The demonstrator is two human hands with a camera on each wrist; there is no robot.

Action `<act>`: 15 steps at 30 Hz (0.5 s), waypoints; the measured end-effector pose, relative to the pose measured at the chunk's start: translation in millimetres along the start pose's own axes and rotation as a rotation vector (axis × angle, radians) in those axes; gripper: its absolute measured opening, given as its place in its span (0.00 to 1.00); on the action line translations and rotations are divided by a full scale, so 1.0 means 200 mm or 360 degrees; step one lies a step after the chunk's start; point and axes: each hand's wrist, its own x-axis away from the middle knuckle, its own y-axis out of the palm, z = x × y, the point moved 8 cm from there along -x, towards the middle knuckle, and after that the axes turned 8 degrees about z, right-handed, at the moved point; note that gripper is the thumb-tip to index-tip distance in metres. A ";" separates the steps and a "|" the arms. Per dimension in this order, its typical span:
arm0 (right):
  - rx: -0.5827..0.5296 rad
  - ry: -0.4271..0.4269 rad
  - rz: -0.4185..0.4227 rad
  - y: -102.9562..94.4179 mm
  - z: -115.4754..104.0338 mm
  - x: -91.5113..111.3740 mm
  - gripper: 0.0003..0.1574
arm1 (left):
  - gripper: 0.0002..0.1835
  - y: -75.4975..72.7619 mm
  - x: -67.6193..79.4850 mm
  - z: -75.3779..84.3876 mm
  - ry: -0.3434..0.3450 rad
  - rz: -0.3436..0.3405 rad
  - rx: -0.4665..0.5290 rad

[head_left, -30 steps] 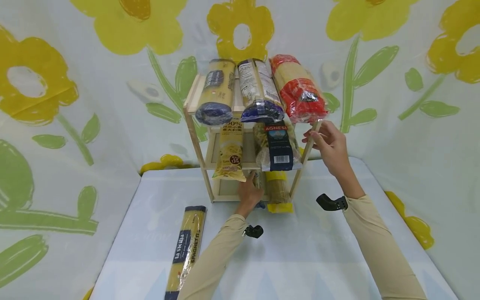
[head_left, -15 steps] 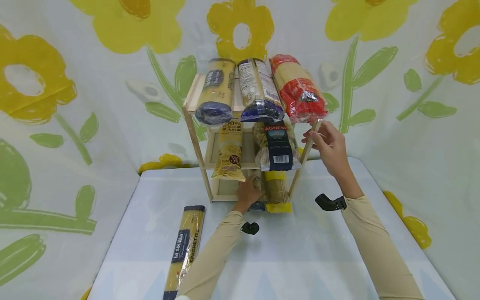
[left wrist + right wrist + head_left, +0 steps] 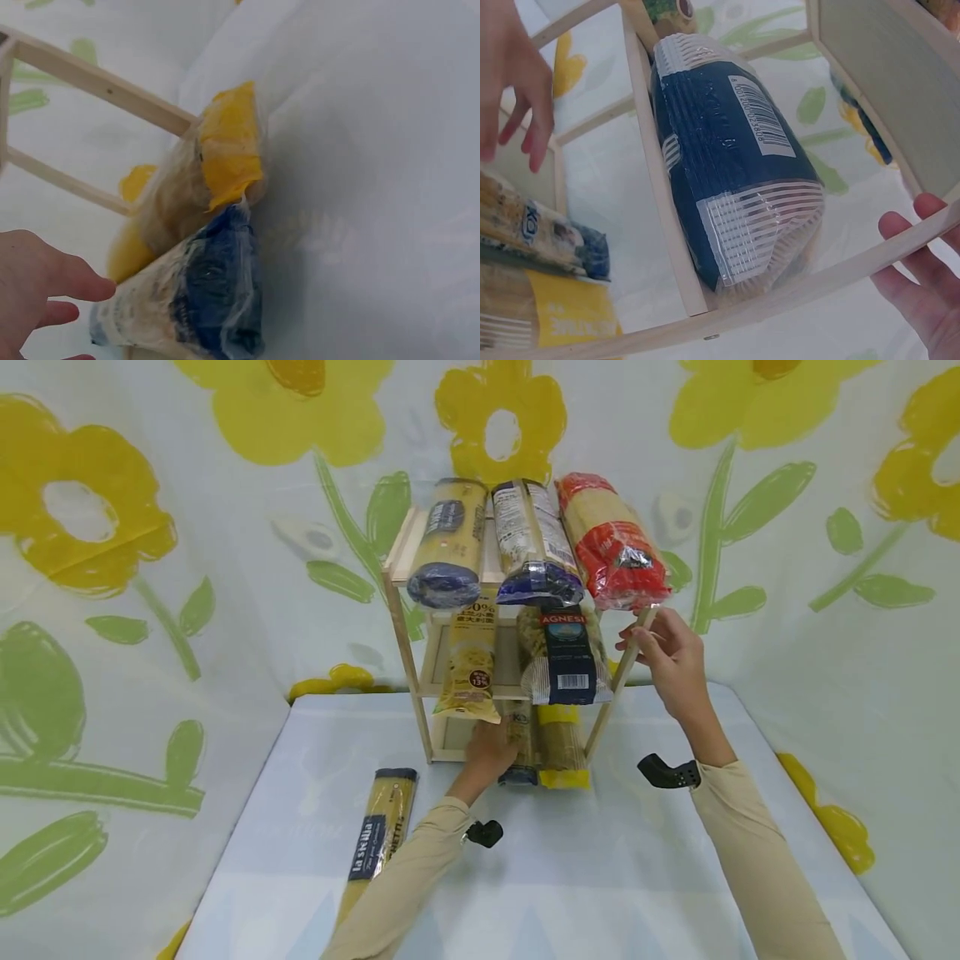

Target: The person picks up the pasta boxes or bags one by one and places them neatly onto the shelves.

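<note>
My left hand is at the bottom tier of a small wooden rack, just left of a blue-ended pasta pack. In the right wrist view that left hand hangs above the pack, fingers loose and apart from it. In the left wrist view the pack's crumpled blue end sticks out over the rack's front. Beside it lies a yellow-ended pasta pack. My right hand holds the rack's right front post, thumb and fingers on either side of the wood.
On the top tier lie a La Sicilia spaghetti pack, a blue-and-white pack and a red pack. The middle tier bears a yellow pack and an Agnesi bag. Another spaghetti pack lies on the table, left of the rack.
My left hand has come off the blue-ended pack and shifted left, so more of that pack shows. The right hand keeps its hold on the post. The head view has swung slightly.
</note>
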 end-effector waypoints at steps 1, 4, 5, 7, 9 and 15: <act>0.0008 -0.0003 0.0003 0.00 0.00 0.00 0.15 | 0.27 -0.01 0.01 0.00 0.0021 0.0003 -0.0032; 0.0015 0.0000 -0.0003 -0.01 0.01 0.01 0.15 | 0.27 -0.06 0.07 0.00 0.0063 0.0035 -0.0045; 0.0027 -0.0003 -0.0008 0.00 0.01 0.01 0.16 | 0.27 -0.08 0.09 0.00 0.0088 0.0052 -0.0049; 0.0044 -0.0009 -0.0019 0.00 0.01 0.01 0.16 | 0.28 -0.11 0.13 -0.01 0.0118 0.0080 -0.0030; 0.0045 -0.0020 -0.0021 0.00 0.01 0.01 0.16 | 0.28 -0.15 0.18 -0.02 0.0124 0.0072 0.0003; 0.0011 -0.0030 -0.0009 0.00 0.00 0.00 0.16 | 0.27 -0.26 0.29 -0.04 0.0057 0.0034 0.0115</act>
